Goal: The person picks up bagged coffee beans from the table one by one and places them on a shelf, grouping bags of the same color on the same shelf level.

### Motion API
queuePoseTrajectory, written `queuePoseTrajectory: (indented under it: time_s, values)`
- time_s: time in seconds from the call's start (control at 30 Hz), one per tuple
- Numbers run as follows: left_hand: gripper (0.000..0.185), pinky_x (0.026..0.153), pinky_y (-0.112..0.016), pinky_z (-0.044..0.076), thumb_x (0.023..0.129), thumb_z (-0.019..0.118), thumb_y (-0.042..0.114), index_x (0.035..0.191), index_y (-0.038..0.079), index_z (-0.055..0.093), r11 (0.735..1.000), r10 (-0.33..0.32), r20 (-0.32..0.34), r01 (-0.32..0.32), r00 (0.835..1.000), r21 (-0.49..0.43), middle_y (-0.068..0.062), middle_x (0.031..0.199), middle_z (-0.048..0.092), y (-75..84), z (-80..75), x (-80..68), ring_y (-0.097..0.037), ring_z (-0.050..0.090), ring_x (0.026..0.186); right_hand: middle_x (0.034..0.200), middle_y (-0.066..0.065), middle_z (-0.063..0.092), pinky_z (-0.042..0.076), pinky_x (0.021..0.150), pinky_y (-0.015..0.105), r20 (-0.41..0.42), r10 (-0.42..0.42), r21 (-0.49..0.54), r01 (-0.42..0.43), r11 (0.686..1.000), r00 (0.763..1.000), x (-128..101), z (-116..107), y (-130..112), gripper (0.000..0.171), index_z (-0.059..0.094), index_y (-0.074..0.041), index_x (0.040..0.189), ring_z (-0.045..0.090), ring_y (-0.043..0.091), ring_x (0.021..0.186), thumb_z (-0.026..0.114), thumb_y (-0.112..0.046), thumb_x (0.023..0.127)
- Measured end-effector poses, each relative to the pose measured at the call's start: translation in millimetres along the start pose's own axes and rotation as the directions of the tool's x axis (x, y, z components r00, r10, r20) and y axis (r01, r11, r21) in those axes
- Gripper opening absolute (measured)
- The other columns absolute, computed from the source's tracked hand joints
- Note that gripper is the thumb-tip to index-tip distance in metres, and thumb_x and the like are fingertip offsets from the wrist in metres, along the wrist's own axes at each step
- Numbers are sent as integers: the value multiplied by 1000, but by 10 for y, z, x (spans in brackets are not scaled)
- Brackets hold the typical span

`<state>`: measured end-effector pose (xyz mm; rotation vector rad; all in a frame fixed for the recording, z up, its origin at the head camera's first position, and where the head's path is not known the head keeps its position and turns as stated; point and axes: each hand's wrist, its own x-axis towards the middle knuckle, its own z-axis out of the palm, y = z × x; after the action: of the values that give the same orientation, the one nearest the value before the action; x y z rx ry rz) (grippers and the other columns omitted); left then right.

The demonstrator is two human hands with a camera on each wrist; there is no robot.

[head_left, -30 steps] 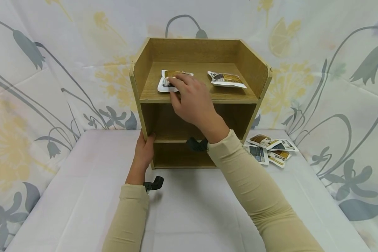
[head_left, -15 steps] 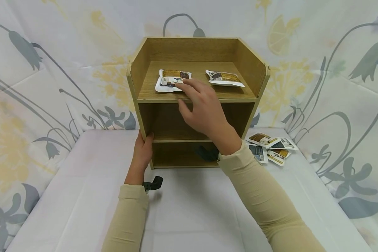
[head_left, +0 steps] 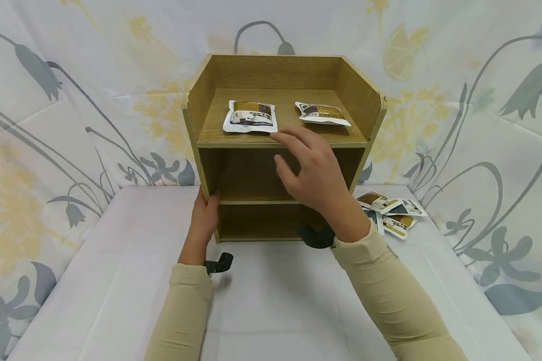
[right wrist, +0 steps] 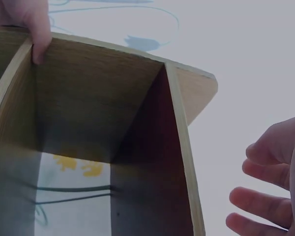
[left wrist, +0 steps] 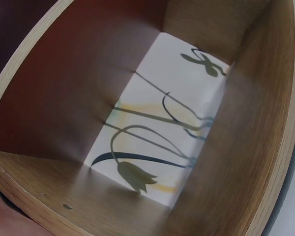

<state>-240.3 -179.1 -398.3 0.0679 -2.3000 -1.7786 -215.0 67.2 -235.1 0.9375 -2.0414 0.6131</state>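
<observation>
Packets point(head_left: 251, 119) lie on the shelf unit point(head_left: 275, 72), which the left hand point(head_left: 205, 218) grips, probably for steadiness; the right hand point(head_left: 313, 170) is empty, relaxed.

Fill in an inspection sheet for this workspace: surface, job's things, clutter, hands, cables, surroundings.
Surface: white covering, with faint creases.
Job's things: wooden shelf unit upright; left packet and right packet lie apart on its top shelf; overlapping packet pile beside it, on the person's right.
Clutter: nothing seen.
Hands: left hand grips the unit's left side panel; right hand holds nothing, fingertips near the left packet's front corner, contact unclear.
Cables: nothing seen.
Surroundings: floral-patterned backdrop behind and at both sides.
</observation>
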Motion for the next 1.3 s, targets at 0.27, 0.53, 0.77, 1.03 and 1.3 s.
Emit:
queuePoseTrajectory:
  time_s: [0.27,0.53,0.77,1.03,1.3]
  values:
    - [53,114,-53,28,102,36,34,152,18,28,1000,12,-1,-12,1000,-12,-16,151,37,-5,6,6,-35,37,138,121,14,65,43,102,46,-24,1,4,-1,1000,1000,-143,-127,59,32,67,-7,120,58,29,117,60,-15,90]
    - [53,116,-50,27,102,37,32,152,17,28,1000,14,2,-14,1000,-23,-17,152,37,1,9,2,-33,36,139,118,14,66,45,99,46,-51,-28,-8,28,1000,998,-272,-207,162,29,69,-6,115,60,30,114,60,-15,89]
    - [53,115,-52,27,102,37,32,152,18,27,1000,13,3,-13,1000,-22,-16,152,36,1,3,1,-34,35,139,113,16,68,48,94,45,-75,-61,-10,60,998,995,-376,-288,223,27,70,-4,113,63,31,106,59,-15,90]
    - [54,114,-54,28,102,36,35,153,20,25,1000,0,5,0,1000,-9,-16,154,34,3,3,-2,-35,35,140,103,13,71,51,84,44,-141,-26,6,27,1000,990,-508,-359,330,25,72,-6,107,65,29,97,56,-11,89]
    - [54,114,-55,28,102,35,36,153,20,26,1000,-6,9,6,1000,-2,-15,153,35,-13,4,6,-35,36,139,95,14,72,50,78,43,-173,-23,-19,20,1000,985,-633,-460,451,27,74,-3,101,66,31,87,51,-11,89]
